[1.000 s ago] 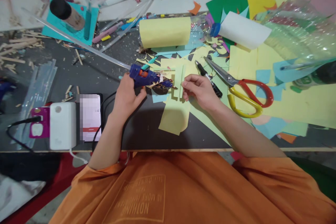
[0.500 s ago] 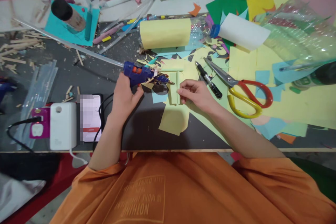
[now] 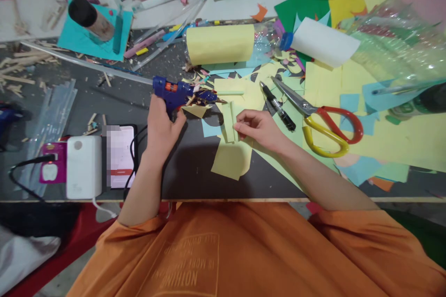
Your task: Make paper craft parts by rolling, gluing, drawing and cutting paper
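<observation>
My left hand (image 3: 163, 125) is wrapped round the handle of a blue glue gun (image 3: 176, 92). A long clear glue stick (image 3: 87, 66) runs out of its back end, and paper scraps cling round the nozzle. The tip points right, close to the top of a folded pale green paper strip (image 3: 228, 123). My right hand (image 3: 256, 126) pinches that strip at its right edge between thumb and fingers. Under the strip lies pale yellow paper (image 3: 230, 160). A thin rolled green paper tube (image 3: 230, 93) rests just beyond it.
Scissors (image 3: 322, 123) with red and yellow handles and a black pen (image 3: 278, 106) lie to the right. A bottle wrapped in yellow paper (image 3: 219, 44) lies behind. At left are a phone (image 3: 120, 158), a white power bank (image 3: 83, 167) and clear glue sticks (image 3: 49, 120).
My left hand has drawn the glue gun a little to the left. The green paper strip has tilted slightly, and my right hand has shifted slightly towards me.
</observation>
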The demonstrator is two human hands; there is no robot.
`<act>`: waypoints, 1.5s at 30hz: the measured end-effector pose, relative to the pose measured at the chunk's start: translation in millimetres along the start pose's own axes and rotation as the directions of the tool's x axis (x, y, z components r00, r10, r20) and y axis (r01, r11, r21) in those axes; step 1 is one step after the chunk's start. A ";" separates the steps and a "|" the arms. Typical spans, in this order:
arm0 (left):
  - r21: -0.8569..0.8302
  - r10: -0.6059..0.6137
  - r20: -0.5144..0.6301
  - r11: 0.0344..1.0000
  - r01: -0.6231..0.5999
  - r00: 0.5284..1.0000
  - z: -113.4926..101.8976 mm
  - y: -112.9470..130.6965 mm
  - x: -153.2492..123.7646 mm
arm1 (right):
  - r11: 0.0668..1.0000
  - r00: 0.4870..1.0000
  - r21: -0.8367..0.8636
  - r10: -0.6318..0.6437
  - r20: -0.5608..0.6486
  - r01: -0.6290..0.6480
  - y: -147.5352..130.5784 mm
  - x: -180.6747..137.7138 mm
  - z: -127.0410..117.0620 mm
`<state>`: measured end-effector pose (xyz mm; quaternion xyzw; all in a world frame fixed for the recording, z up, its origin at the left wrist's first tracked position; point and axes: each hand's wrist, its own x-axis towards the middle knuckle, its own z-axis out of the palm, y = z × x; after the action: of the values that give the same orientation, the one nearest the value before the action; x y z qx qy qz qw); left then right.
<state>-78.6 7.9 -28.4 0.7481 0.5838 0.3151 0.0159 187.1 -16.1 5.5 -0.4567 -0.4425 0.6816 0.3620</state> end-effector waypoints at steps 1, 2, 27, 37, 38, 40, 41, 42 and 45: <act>0.001 -0.009 -0.003 1.000 0.009 1.000 0.5 -0.2 -0.1 | 1.000 1.000 -0.003 -0.004 0.005 0.004 0.0 -0.1 0.0; 0.004 -0.018 -0.008 1.000 0.018 1.000 0.7 0.2 -0.1 | 1.000 1.000 -0.004 -0.009 0.008 0.009 0.1 -0.1 -0.2; -0.024 0.051 0.113 0.999 -0.048 0.992 1.6 10.7 -1.6 | 0.973 0.986 0.217 -0.042 -0.164 0.077 4.6 7.0 -9.3; 0.008 0.017 0.097 1.000 -0.018 0.995 3.6 5.4 -4.0 | 0.980 0.994 0.192 -0.032 -0.106 0.052 5.3 8.2 -10.0; 0.000 0.019 0.097 1.000 -0.019 0.995 3.6 4.6 -4.2 | 0.980 0.995 0.190 -0.035 -0.099 0.053 5.1 8.0 -9.6; -0.021 0.019 0.099 1.000 -0.017 0.995 3.8 3.6 -4.3 | 0.983 0.996 0.175 -0.038 -0.086 0.052 4.6 7.0 -8.8; -0.030 0.018 0.099 0.999 -0.015 0.995 3.8 3.4 -4.1 | 0.985 0.996 0.164 -0.040 -0.080 0.052 4.2 6.4 -8.4; -0.036 0.016 0.097 0.999 -0.012 0.995 3.8 3.5 -3.9 | 0.987 0.996 0.150 -0.042 -0.075 0.053 3.8 5.8 -8.1; -0.036 0.001 0.091 0.999 0.002 0.996 2.9 4.8 -2.3 | 0.994 0.997 0.100 -0.044 -0.057 0.050 2.6 4.5 -7.8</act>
<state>-73.3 5.3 -29.9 0.7611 0.5768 0.2912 0.0562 192.7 -10.8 0.2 -0.4458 -0.4079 0.6816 0.4126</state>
